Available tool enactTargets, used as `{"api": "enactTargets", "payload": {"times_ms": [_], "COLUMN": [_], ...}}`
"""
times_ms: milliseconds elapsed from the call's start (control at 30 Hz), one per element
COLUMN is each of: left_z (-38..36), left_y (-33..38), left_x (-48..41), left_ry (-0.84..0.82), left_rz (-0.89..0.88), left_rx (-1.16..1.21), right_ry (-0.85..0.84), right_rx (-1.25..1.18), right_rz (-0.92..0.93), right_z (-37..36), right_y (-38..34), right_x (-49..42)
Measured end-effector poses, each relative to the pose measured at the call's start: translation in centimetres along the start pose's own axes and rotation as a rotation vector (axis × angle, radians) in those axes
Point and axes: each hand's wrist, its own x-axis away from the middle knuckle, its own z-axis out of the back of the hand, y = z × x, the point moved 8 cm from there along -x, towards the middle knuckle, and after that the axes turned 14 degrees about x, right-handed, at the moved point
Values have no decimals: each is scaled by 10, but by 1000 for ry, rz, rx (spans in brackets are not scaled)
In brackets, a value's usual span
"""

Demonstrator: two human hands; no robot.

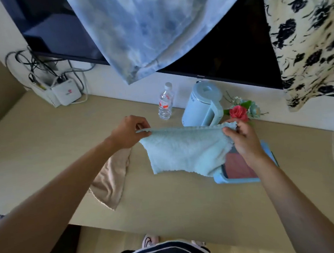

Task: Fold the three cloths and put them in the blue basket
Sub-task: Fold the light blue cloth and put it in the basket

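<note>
- Beige wooden worktop (45, 146): carries everything; landmark for places below is the pale blue plastic basket (243, 180), a shallow rectangular tray w/ a reddish-pink cloth (237, 166) already lying inside it.
- Pale blue fluffy terry cloth (181, 151): held up in the air, stretched flat by its top edge, just left of the basket; its lower right corner hangs over the basket's left rim. Judged light, soft, floppy, not slippery – no stiffness, so it needs holding at two corners, as now, to keep square for a fold.
- Beige thin cloth (110, 181): lies rumpled on the worktop, well left of the basket, partly under the left forearm. Looks unfolded; prob. limp & thin, best lifted by two adjacent corners.
- Left hand (130, 134): grip closed in a pinch on the blue cloth's top left corner, thumb & fingers together.
- Right hand (244, 138): above the basket, grip pinched on the top right corner, thumb in front.
- Progress, as a guess: one cloth binned, blue one at start of fold, beige one to go.
- Behind the basket: pale blue kettle (202, 106), clear water bottle (165, 104), small bunch of artificial flowers (240, 110) – not in the way.
</note>
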Motion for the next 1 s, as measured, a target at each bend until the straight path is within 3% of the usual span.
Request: {"api": "enactTargets", "payload": {"times_ms": [133,267,433,733,833,1000], "left_z": [17,37,18,-101,-118,-124], "left_y": [-5,21,7,-143,-160,-157], "left_x": [0,19,67,153,158,130], "left_ry": [98,171,-51,-389,-403,-352], "left_rz": [-6,-169,-274,143,214,172], "left_rx": [-10,-7,31,19,1,46], "right_ry": [51,20,-168,-529,-502,-309], "right_rx": [5,-61,-42,136,142,83], "right_rz": [14,64,-10,-261,-335,-482], "right_z": [-5,-1,-17,-116,-130,-125], "right_y": [4,-15,7,147,175,200], "right_x": [-5,18,68,159,170,160]}}
